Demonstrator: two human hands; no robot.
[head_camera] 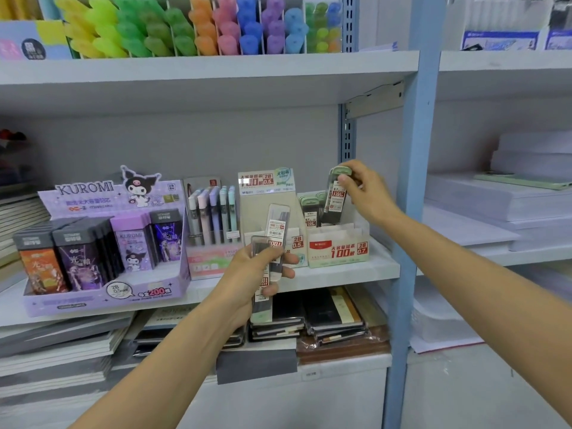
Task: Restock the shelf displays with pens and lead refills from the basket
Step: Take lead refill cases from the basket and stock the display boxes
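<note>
My left hand (252, 275) grips two clear lead refill cases (272, 243) in front of the 0.5 display box (269, 193). My right hand (360, 188) pinches the green-capped top of another lead refill case (335, 198), held upright over the 0.7 display box (339, 244). A few more refill cases (309, 212) stand in that box. The basket is out of view.
A purple Kuromi refill display (105, 243) and a pen display (210, 224) stand on the same white shelf (356, 269). Highlighters (185, 26) fill the shelf above, notebooks (309, 317) lie below. A blue upright post (411, 212) stands right of my hand, paper stacks (510, 199) beyond.
</note>
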